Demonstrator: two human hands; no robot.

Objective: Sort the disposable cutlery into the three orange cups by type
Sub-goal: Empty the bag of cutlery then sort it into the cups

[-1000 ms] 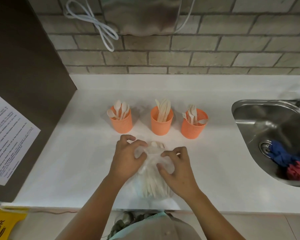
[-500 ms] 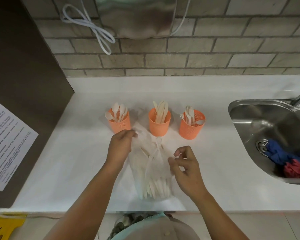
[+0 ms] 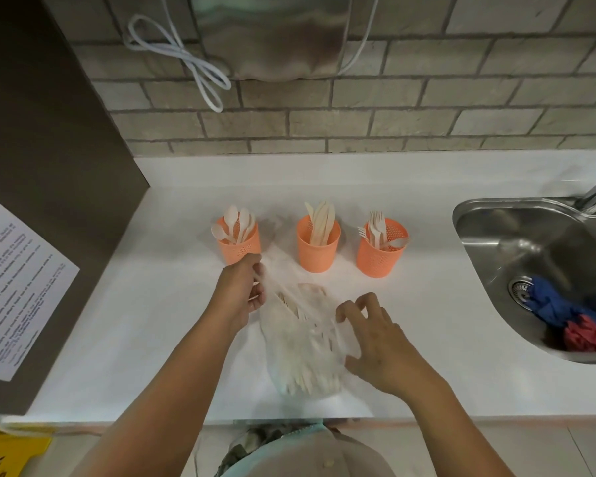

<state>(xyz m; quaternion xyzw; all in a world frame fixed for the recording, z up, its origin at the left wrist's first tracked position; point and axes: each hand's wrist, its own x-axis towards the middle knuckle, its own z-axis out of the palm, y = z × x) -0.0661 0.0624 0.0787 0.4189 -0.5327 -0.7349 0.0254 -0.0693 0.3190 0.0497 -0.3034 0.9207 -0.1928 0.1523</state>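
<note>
The clear cutlery bag [image 3: 303, 359] lay on the white bench [image 3: 145, 304], at 6 o'clock from the orange knife cup [image 3: 319, 253]. The left hand [image 3: 240, 294] pinched its mouth at 10 o'clock. The right hand [image 3: 379, 342] gripped the plastic at 3 o'clock with curled fingers [image 3: 356, 304].

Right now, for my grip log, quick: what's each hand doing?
Left hand: pinches the top edge of the clear bag of cutlery.
Right hand: fingers curled on the bag's right side, holding it.
</note>
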